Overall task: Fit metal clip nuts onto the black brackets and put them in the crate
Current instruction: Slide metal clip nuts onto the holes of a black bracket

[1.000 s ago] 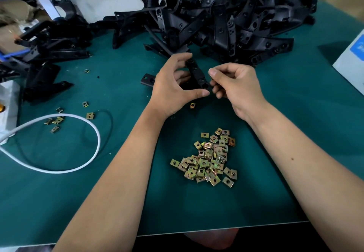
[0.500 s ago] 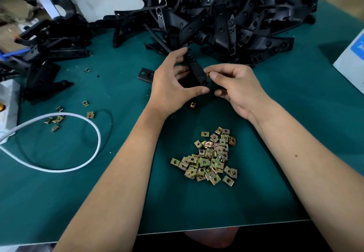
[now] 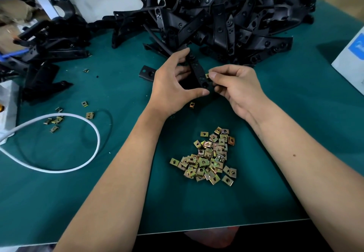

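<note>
My left hand (image 3: 173, 90) grips a black bracket (image 3: 198, 72) between thumb and fingers, holding it above the green mat. My right hand (image 3: 238, 88) pinches a brass-coloured clip nut (image 3: 207, 75) against the bracket's right edge. A heap of loose clip nuts (image 3: 208, 159) lies on the mat below my hands. One single nut (image 3: 192, 105) lies just under my left thumb. A big pile of black brackets (image 3: 226, 21) fills the back of the table. No crate is in view.
A second group of brackets (image 3: 45, 48) lies at the left. A white cable loop (image 3: 78, 147) and scattered nuts (image 3: 56, 120) are at the left front. A white and blue box (image 3: 350, 56) stands at the right edge. The table's front edge (image 3: 216, 229) is near me.
My left hand has lifted the bracket slightly further from me. My right hand has brought the clip nut onto the bracket's right edge.
</note>
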A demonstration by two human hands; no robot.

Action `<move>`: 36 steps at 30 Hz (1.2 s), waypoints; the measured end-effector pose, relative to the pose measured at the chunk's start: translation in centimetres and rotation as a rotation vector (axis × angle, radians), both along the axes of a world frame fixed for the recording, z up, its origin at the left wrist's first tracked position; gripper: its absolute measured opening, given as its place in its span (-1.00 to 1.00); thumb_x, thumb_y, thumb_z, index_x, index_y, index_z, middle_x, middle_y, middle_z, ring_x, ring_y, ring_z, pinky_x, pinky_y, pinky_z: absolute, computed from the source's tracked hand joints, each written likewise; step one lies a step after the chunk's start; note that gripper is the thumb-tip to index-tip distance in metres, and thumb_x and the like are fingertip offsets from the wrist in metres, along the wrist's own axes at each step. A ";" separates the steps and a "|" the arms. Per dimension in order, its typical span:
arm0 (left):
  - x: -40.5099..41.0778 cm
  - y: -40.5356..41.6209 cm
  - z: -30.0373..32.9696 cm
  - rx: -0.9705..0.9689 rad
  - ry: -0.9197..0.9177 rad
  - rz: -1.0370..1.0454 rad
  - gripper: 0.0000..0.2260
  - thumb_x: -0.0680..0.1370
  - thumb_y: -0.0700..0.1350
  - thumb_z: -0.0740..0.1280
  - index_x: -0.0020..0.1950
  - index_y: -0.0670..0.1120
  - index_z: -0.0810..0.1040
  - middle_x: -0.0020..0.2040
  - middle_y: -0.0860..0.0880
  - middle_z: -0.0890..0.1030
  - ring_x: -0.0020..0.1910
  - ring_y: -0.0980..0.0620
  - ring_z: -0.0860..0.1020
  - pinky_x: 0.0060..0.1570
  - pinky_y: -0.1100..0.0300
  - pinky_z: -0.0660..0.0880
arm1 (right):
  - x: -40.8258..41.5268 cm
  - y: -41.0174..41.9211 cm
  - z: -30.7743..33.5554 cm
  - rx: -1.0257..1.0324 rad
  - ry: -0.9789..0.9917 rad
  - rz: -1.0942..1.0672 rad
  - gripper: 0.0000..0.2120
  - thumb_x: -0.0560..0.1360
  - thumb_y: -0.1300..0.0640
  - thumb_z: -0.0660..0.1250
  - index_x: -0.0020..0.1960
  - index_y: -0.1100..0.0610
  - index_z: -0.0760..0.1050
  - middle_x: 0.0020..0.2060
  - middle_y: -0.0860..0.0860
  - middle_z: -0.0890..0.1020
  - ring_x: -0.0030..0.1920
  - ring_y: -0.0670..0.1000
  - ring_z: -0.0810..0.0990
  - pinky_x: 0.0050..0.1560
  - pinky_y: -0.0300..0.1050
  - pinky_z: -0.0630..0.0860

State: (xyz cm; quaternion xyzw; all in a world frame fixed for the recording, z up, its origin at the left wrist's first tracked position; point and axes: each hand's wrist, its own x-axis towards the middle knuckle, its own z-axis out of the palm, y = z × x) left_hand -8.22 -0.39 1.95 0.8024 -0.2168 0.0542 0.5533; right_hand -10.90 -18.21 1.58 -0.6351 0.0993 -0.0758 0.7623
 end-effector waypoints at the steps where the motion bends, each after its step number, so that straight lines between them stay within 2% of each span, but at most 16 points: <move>1: 0.0 0.0 0.0 -0.001 0.001 0.000 -0.05 0.25 -0.16 0.72 0.56 -0.15 0.34 0.43 -0.10 0.48 0.33 0.03 0.56 0.36 0.09 0.52 | 0.0 0.0 0.1 0.018 0.005 -0.005 -0.88 0.49 0.35 0.49 -0.15 0.15 0.71 -0.25 0.02 0.70 -0.27 -0.09 0.62 -0.22 -0.25 0.56; 14: 0.0 0.0 -0.1 0.000 0.002 0.029 -0.11 0.29 -0.20 0.70 0.54 -0.17 0.37 0.39 -0.10 0.51 0.19 0.04 0.64 0.26 0.11 0.58 | 0.0 -0.1 0.3 0.095 0.016 -0.021 -0.88 0.51 0.38 0.46 -0.13 0.19 0.68 -0.20 0.05 0.72 -0.18 -0.03 0.65 -0.25 -0.27 0.54; 20: 0.2 0.0 -0.2 0.010 -0.015 0.046 -0.11 0.29 -0.18 0.70 0.54 -0.16 0.37 0.39 -0.08 0.52 0.19 0.05 0.63 0.26 0.12 0.58 | 0.0 -0.2 0.4 0.043 0.022 0.003 -0.88 0.50 0.38 0.46 -0.13 0.20 0.69 -0.24 0.04 0.72 -0.24 -0.05 0.63 -0.24 -0.27 0.54; 25: 0.3 0.2 -0.3 0.045 -0.042 0.051 -0.10 0.28 -0.15 0.71 0.54 -0.14 0.38 0.38 -0.07 0.54 0.18 0.03 0.63 0.25 0.09 0.58 | -0.2 -0.5 0.5 -0.096 0.000 0.024 -0.89 0.48 0.36 0.49 -0.15 0.18 0.69 -0.26 0.03 0.70 -0.29 -0.06 0.58 -0.24 -0.23 0.53; 32: 0.2 -0.1 -0.3 0.098 -0.154 0.057 -0.11 0.27 -0.12 0.71 0.53 -0.17 0.40 0.37 -0.06 0.53 0.16 0.01 0.60 0.18 0.10 0.61 | -0.3 -0.4 0.6 -0.126 -0.013 -0.008 -0.86 0.45 0.40 0.50 -0.12 0.19 0.63 -0.36 0.03 0.62 -0.40 -0.07 0.52 -0.39 -0.23 0.44; 36: 0.1 -0.4 -0.3 0.124 -0.199 0.068 -0.11 0.26 -0.10 0.72 0.52 -0.17 0.41 0.34 -0.05 0.53 0.13 0.04 0.60 0.15 0.12 0.61 | -0.3 -0.4 0.5 -0.195 -0.033 0.029 -0.82 0.44 0.37 0.51 -0.07 0.14 0.62 -0.38 -0.02 0.60 -0.40 -0.09 0.51 -0.38 -0.25 0.41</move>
